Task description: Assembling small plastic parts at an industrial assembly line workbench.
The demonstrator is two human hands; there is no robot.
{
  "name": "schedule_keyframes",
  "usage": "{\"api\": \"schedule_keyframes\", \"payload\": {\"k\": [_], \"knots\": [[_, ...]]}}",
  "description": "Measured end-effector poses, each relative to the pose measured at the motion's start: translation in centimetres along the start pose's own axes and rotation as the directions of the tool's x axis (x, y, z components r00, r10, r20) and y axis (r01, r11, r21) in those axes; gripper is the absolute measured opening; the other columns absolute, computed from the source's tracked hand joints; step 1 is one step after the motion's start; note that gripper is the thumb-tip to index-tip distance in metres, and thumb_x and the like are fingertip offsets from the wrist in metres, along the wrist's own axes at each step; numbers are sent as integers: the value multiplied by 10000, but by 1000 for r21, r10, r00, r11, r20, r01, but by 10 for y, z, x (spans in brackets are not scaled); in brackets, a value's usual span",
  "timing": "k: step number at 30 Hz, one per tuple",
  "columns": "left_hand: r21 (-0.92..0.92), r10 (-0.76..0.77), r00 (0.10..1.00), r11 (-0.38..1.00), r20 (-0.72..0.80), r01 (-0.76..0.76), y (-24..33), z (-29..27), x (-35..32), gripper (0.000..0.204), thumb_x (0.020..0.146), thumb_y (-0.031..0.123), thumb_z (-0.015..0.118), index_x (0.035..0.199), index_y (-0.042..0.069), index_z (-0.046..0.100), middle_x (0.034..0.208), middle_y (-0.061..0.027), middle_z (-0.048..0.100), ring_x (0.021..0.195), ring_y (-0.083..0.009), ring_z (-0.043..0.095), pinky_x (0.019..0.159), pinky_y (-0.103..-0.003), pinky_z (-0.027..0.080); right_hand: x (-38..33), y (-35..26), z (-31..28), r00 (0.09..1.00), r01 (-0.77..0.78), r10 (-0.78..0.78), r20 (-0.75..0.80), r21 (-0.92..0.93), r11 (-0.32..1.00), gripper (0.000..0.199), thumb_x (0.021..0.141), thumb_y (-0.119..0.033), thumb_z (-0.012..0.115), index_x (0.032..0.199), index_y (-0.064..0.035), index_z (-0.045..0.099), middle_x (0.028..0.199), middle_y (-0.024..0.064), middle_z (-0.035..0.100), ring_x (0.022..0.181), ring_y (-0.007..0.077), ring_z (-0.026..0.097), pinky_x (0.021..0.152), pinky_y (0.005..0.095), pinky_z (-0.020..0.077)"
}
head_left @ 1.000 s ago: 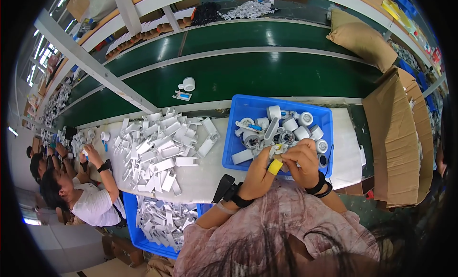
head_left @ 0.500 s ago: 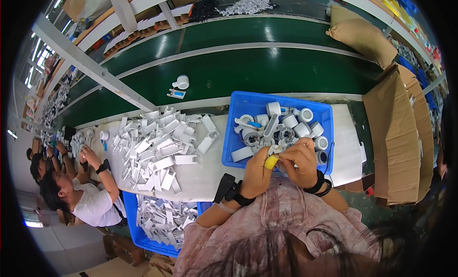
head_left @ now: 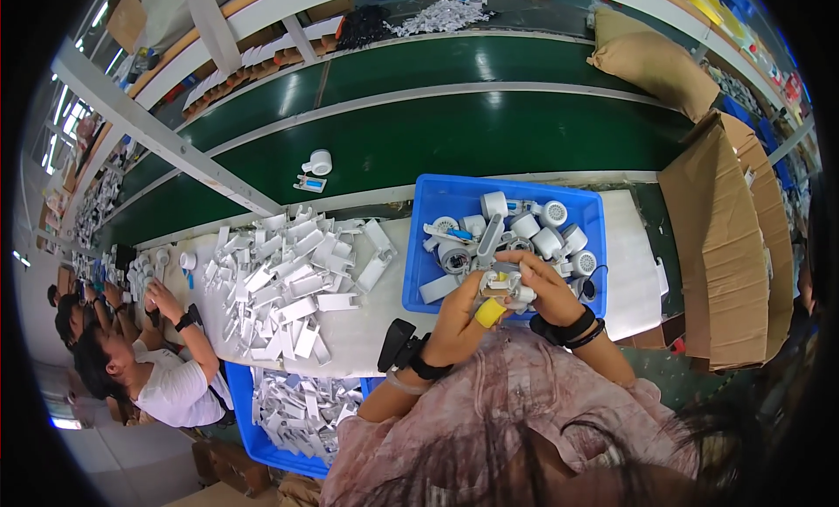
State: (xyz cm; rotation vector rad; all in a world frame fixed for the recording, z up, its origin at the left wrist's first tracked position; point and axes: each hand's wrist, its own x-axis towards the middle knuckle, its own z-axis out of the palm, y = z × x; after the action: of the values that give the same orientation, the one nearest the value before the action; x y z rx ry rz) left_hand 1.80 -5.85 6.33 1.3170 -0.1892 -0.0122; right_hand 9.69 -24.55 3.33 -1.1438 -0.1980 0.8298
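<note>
Filling much of a blue plastic bin point(head_left: 454, 192) on the white worktop point(head_left: 376, 332), white cylindrical housings point(head_left: 548, 241) are piled loosely, some with grilled ends turned outward; among them a slim blue cylinder point(head_left: 461, 234) can be seen. Over the bin's near side, a small white plastic assembly point(head_left: 524, 295) is gripped between the left hand point(head_left: 461, 306) and the right hand point(head_left: 552, 288), which are brought close together with fingers bent around it; its finer details are hidden by them. Yellow tape point(head_left: 489, 312) is wrapped around a digit of the left hand. To the left of the bin, white channel-shaped shells point(head_left: 288, 280) are heaped directly on the worktop. Below the worktop's near edge, a second blue bin point(head_left: 242, 420) is filled with similar white pieces point(head_left: 297, 411). At the right, a tall brown cardboard box point(head_left: 712, 253) is stood with its flaps raised; its contents cannot be made out. Beyond it, a stuffed tan sack point(head_left: 651, 65) is laid beside the green conveyor belt point(head_left: 542, 131).
</note>
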Motion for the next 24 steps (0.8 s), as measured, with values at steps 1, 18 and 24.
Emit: {"api": "schedule_keyframes", "payload": {"k": [1, 18, 24], "knots": [[6, -9, 1000, 1000, 4, 9, 0, -1, 0, 245, 951, 145, 498, 1154, 8, 491, 881, -28, 602, 714, -64, 544, 622, -211, 453, 0, -2, 2, 999, 46, -46, -1, 10, 999, 502, 897, -187, 624, 1324, -29, 414, 1184, 51, 505, 1113, 153, 499, 931, 272, 430], [-161, -284, 947, 952, -150, 260, -22, -17, -8, 206, 913, 88, 592, 1090, -15, 568, 978, -59, 642, 844, -113, 611, 720, -253, 498, -23, -36, 28, 605, 585, -725, 328, -802, 125, 716, 608, -95, 862, 1213, -24, 485, 1234, 194, 514, 1172, 355, 524, 960, 417, 438], [-165, -356, 924, 928, -138, 333, -22, -21, -12, 229, 910, 66, 587, 1121, -20, 568, 1008, -62, 642, 882, -140, 624, 755, -274, 509, -20, -31, 25, 582, 618, -734, 350, -777, 120, 737, 600, -125, 882, 1216, -20, 491, 1206, 180, 532, 1165, 347, 534, 958, 411, 447]]}}
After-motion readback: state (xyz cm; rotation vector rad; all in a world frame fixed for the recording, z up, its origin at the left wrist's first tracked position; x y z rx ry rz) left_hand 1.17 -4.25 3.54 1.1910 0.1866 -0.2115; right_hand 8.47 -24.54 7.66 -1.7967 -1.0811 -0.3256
